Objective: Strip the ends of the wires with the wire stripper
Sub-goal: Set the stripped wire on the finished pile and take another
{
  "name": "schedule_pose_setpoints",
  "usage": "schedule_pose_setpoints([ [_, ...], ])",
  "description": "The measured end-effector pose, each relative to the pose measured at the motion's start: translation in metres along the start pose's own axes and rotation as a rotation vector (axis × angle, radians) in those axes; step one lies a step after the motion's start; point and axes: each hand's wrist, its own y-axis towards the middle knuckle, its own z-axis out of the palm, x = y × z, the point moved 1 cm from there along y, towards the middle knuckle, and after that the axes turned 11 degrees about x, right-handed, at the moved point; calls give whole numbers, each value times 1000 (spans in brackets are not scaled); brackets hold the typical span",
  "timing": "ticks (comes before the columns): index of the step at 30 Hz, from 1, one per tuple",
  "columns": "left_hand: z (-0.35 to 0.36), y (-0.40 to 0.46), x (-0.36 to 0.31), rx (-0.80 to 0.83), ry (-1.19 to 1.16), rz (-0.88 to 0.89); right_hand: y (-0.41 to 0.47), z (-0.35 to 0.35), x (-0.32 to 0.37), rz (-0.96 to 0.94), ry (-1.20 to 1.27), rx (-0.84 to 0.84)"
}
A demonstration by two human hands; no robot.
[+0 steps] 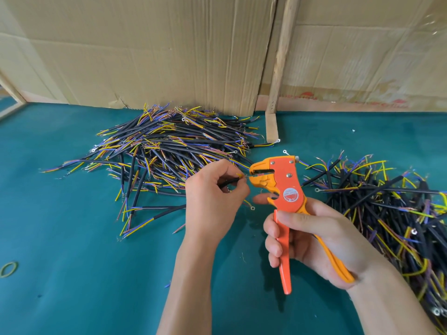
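- Two heaps of cut cable lay on the green table top [72, 238]: a large pile [167, 151] ahead and to your left, and a second pile [391, 209] at your right, running off the edge of the view.
- In both heaps many coloured cores already showed bare copper or ring terminals, so part of the work looked done; which heap was finished and which was waiting I could not tell, nor how many pieces remained.
- Your left hand [212, 197] pinched one black cable [228, 183] between thumb and curled fingers, its yellow core pointing at the tool's mouth.
- Your right hand [312, 240] was wrapped round both handles of the orange wire stripper [284, 189], which you held upright above the table with its head turned left.
- The core's tip sat right at the stripper's jaws; whether it was fully seated or already clamped was too small to make out.
- The handles were drawn fairly near each other, so I judged the squeeze was under way or about to come for this core.
- A green rubber band [9, 269] lay well off to your left, near the table's edge.
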Motion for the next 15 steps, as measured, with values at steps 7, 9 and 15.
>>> schedule_pose_setpoints([
  [7, -1, 0, 2, -3, 2, -8, 1, 2, 1, 2, -8, -26],
  [9, -1, 1, 2, -3, 8, -6, 2, 2, 0, 1, -21, -45],
  [15, -1, 1, 2, 9, 13, -20, 5, 6, -3, -26, -8, -108],
])
